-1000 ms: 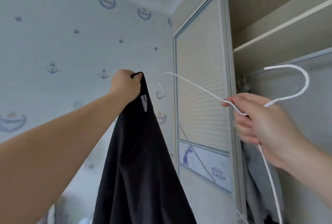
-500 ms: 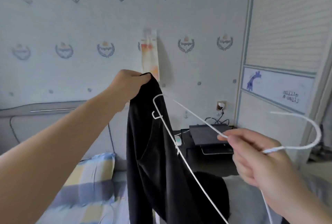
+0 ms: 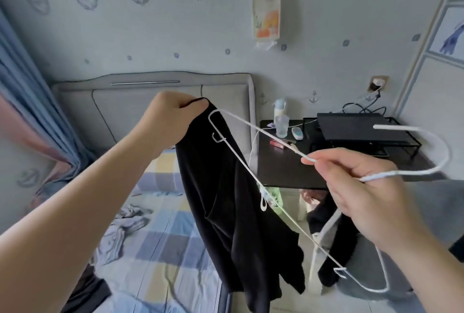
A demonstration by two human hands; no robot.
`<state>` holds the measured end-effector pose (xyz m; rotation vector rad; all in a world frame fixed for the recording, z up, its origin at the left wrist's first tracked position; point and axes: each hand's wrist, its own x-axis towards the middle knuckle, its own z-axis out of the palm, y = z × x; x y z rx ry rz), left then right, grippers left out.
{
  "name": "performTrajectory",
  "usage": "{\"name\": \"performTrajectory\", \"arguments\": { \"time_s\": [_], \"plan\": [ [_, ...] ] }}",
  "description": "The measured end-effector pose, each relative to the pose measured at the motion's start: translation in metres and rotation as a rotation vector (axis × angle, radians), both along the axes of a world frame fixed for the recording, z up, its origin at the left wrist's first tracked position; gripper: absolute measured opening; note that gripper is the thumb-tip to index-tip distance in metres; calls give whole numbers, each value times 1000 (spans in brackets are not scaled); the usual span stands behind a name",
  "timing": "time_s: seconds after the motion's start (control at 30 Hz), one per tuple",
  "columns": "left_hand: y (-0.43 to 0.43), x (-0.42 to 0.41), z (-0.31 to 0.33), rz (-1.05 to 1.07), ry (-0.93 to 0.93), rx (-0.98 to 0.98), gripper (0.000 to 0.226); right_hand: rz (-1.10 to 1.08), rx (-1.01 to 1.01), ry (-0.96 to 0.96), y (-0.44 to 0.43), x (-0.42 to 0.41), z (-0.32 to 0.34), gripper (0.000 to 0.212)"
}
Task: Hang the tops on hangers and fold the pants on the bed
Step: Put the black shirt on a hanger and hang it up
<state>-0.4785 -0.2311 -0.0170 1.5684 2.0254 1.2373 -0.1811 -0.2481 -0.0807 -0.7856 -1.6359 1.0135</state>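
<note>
Swinging from the wardrobe to the bed (image 3: 160,250), the view now drops lower. Left hand (image 3: 173,118) still grips the black top (image 3: 226,199) by its upper edge, hanging over the bed's right edge. Right hand (image 3: 364,192) pinches the white wire hanger (image 3: 261,133) at its neck. The hanger tip has closed in just below the left fist. Threading likely comes next.
</note>
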Motion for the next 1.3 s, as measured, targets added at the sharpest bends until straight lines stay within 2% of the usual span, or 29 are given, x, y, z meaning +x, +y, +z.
{"name": "performTrajectory", "arguments": {
  "time_s": [0.17,0.3,0.43,0.6,0.73,0.83,0.93,1.1,1.3],
  "plan": [
    [-45,-36,-3,24,165,-93,29,194,-58,-25,7,-51,-7,31],
    [-74,-53,-5,-2,250,-148,20,339,-33,-99,9,-86,-13,19],
    [-86,-49,-20,-100,385,-166,16,465,-95,-131,6,-136,-31,17],
    [-99,-56,-33,-173,497,-214,22,543,-229,40,4,-159,-47,18],
    [-111,-62,-38,-264,728,-254,56,540,-282,119,5,-149,-54,19],
    [-117,-81,-41,-227,908,-181,64,514,-324,148,10,-138,-58,19],
    [-117,-86,-50,-221,881,-108,58,486,-322,141,13,-128,-61,22],
    [-106,-50,-62,-359,980,-33,49,441,-216,55,21,-115,-51,43],
    [-82,-6,-77,-443,894,-109,74,462,-147,-59,18,-123,-45,59]
  ]
}}
